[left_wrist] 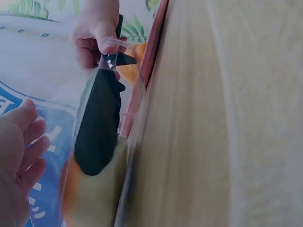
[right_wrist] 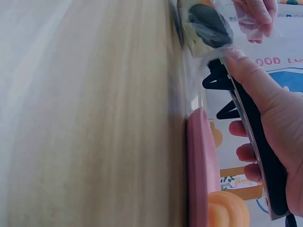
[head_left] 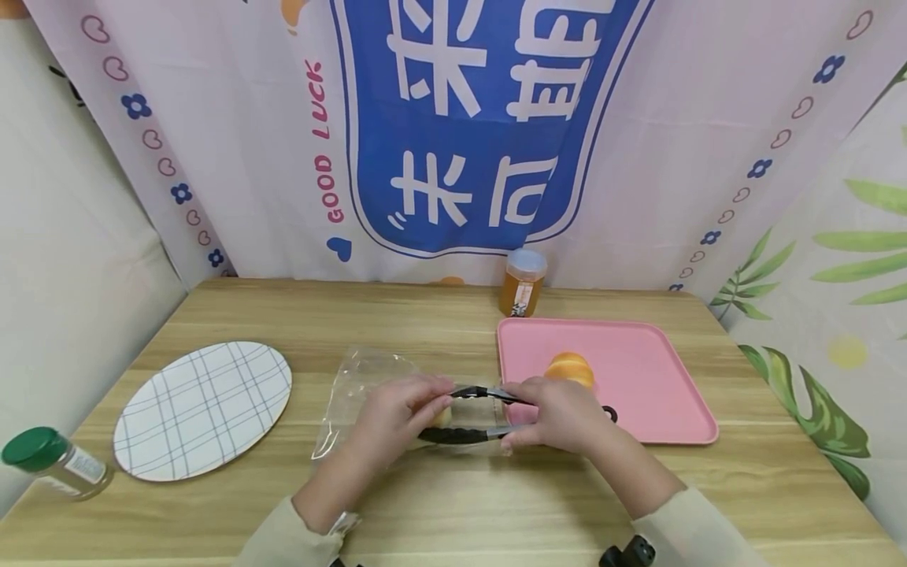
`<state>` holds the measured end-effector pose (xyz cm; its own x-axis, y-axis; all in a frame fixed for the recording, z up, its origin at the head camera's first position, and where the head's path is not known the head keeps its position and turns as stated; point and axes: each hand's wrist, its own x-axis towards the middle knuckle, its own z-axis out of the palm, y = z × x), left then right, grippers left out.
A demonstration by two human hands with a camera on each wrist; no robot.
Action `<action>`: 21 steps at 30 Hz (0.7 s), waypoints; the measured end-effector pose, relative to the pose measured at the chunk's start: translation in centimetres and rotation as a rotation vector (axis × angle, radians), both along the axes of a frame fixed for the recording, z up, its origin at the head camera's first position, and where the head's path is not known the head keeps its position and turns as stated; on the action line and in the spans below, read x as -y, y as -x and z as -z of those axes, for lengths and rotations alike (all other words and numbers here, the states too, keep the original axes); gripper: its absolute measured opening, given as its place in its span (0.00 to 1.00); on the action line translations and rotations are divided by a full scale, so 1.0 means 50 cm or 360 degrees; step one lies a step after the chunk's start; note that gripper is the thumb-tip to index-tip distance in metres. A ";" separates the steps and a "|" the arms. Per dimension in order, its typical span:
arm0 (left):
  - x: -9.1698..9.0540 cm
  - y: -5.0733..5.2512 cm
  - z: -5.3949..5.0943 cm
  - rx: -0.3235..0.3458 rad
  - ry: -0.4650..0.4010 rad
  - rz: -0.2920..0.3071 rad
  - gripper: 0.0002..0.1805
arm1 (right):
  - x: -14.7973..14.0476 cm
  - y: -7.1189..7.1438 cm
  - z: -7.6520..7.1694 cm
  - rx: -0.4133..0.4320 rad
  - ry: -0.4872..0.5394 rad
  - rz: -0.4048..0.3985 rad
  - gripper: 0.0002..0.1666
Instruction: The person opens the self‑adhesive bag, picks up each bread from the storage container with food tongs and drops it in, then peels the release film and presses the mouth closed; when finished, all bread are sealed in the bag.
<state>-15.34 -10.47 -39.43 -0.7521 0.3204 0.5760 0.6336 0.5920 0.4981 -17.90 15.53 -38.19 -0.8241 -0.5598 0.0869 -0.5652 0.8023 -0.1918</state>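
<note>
Lower centre: one piece of bread [left_wrist: 90, 201], already inside a clear bag [head_left: 347, 394]; tongs [head_left: 457, 435], reaching in, gripped by the right hand [head_left: 570, 413]; left hand [head_left: 390, 413] at the bag, hold unclear; outstanding, right of centre: bread roll [head_left: 570, 368], on pink tray [head_left: 652, 378].

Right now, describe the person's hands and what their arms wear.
The left hand and right hand are bare, without gloves. Plain cream sleeves end above the wrists. A rounded black device shows beside the right sleeve; a clear, shiny piece sits by the left cuff.
</note>
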 end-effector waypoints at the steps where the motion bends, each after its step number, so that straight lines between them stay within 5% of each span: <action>1: -0.001 0.000 0.002 -0.0004 -0.0007 0.0008 0.08 | -0.001 -0.001 0.002 0.0007 0.0015 0.0003 0.47; 21: -0.007 -0.001 0.012 -0.0071 -0.0014 0.0028 0.08 | 0.016 0.003 0.009 0.0015 0.0069 -0.0017 0.47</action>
<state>-15.31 -10.10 -40.01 -0.7199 0.3277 0.6119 0.6655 0.5763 0.4743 -18.05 14.72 -38.65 -0.8189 -0.5645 0.1036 -0.5719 0.7869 -0.2317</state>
